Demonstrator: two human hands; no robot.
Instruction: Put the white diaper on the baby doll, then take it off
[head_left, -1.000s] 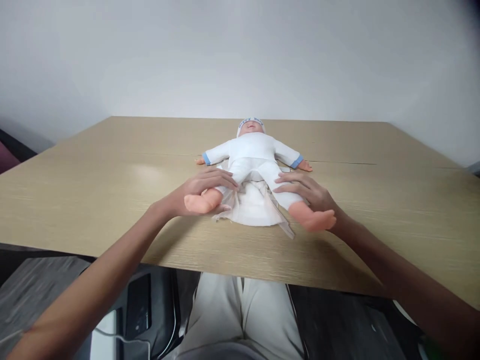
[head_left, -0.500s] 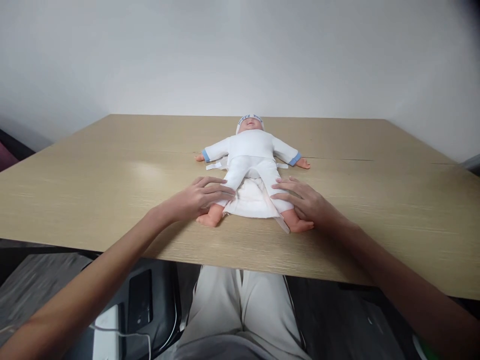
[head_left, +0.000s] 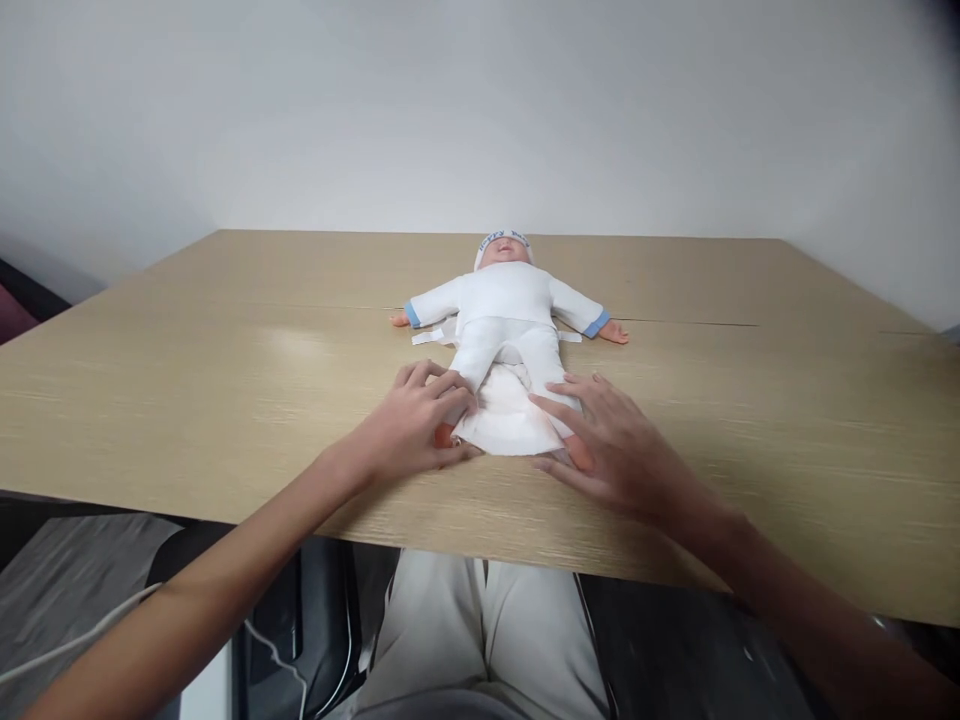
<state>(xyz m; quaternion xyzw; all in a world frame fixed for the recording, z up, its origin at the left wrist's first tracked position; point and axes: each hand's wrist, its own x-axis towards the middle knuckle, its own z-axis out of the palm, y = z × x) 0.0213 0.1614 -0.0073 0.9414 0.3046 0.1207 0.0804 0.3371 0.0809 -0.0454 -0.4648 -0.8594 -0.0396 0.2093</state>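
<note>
A baby doll [head_left: 504, 292] in a white suit with blue cuffs and a printed cap lies on its back, arms spread. Between its legs an unfolded white diaper [head_left: 514, 425] is spread, its front edge towards me. Side tabs [head_left: 427, 338] stick out at the doll's waist. My left hand [head_left: 420, 415] is over the leg on the left, fingers bent but apart, thumb near the diaper's front corner. Over the other leg, my right hand [head_left: 619, 440] has its fingers spread, thumb low beside the diaper's right corner. Both of the doll's feet are mostly hidden by my hands.
The wooden table [head_left: 225, 400] reaches back to a pale wall [head_left: 480, 110]. Its front edge runs just above my lap [head_left: 450, 620]. Below on the left are a dark chair [head_left: 330, 600], a white box-like object [head_left: 206, 690] and a white cable [head_left: 90, 632].
Both hands have slid towards me, from the doll's lower legs to the diaper's front corners. My thumbs now show low at its edge. The diaper's front edge sits slightly nearer.
</note>
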